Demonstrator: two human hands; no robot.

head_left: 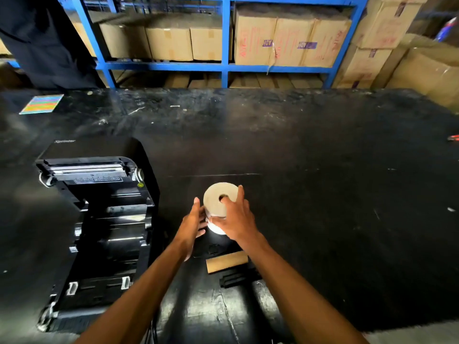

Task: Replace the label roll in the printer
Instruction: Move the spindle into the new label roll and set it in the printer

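Label roll (218, 198) between both cupped hands

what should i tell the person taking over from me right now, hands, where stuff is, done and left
Left hand: open, flat against the left side of the label roll.
Right hand: gripping the roll from the right and top, one fingertip at the core hole.
The roll stands on its flat end on the black table, right of the printer.
Printer lid is open and the roll bay looks empty.
An empty cardboard core and a black spindle part lie near the table's front edge.
Done: printer opened, old roll apparently out.
Left: load the new roll, feed the labels, close the lid.
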